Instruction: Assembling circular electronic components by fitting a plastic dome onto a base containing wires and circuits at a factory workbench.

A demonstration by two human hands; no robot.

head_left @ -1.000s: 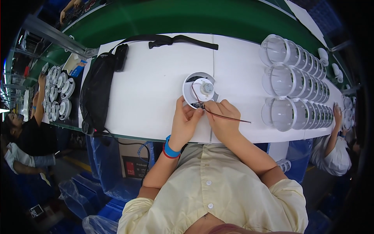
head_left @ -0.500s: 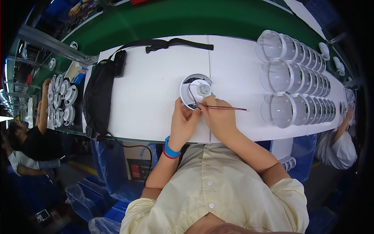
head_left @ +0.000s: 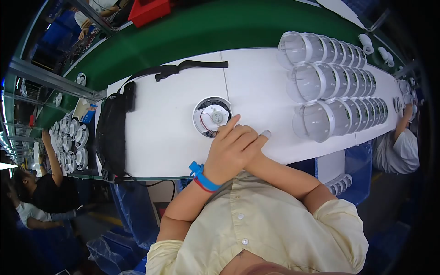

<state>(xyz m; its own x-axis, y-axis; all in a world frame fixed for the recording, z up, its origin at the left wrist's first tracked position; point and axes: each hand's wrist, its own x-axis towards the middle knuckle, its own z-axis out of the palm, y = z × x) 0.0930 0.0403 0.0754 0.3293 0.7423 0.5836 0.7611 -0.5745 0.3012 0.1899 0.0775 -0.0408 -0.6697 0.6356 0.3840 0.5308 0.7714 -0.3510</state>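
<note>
A round white housing [head_left: 196,117] lies on the table, with dark parts and a pale round piece [head_left: 217,117] inside. A thin red wire [head_left: 202,120] curves within it. My left hand [head_left: 231,149], with blue and red bands at its wrist, crosses over my right hand just below the housing. Its fingers are bent and close together; whatever they hold is hidden. My right hand lies mostly beneath the left, so its fingers cannot be sorted out. One fingertip at the right side of the hands has a greyish covering [head_left: 266,134].
Three rows of clear cups with white rims [head_left: 316,120] stand at the right. A black bag [head_left: 111,137] with a strap [head_left: 183,66] lies left. A red bin [head_left: 149,11] sits beyond the green surface [head_left: 201,25]. People work at both sides, one near white round parts [head_left: 81,158].
My hands have left the housing's lower edge and come together, left over right. The long red and black wires that stuck out rightward no longer show. The view has shifted somewhat.
</note>
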